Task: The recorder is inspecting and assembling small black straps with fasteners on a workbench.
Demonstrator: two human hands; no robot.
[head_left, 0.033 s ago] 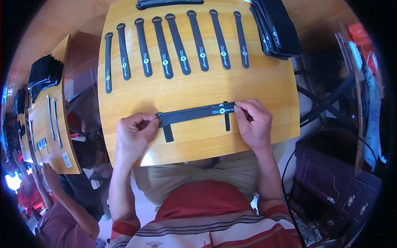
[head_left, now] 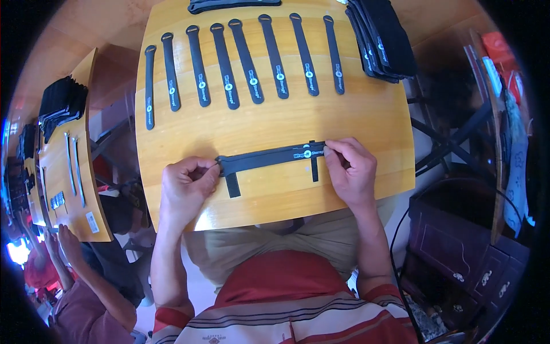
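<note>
A dark grey fabric strap [head_left: 258, 160] with white print lies crosswise near the table's front edge; a second dark edge shows along its upper side, perhaps another strap layer. My left hand [head_left: 192, 180] pinches its left end between thumb and fingers. At the printed right end, my right hand [head_left: 354, 169] has thumb and forefinger closed on it. Two short black strips, a left one [head_left: 233, 186] and a right one [head_left: 315, 171], stick out from under the strap toward me. Beyond my hands, several similar straps [head_left: 247, 63] with looped far ends lie in a row.
A pile of black straps [head_left: 389, 43] stands at the table's far right corner, and another dark bundle [head_left: 235, 4] at the far edge. On the left, a co-worker's hand [head_left: 70, 245] is by a second table [head_left: 86, 189]. Dark drawers [head_left: 458, 261] stand at right.
</note>
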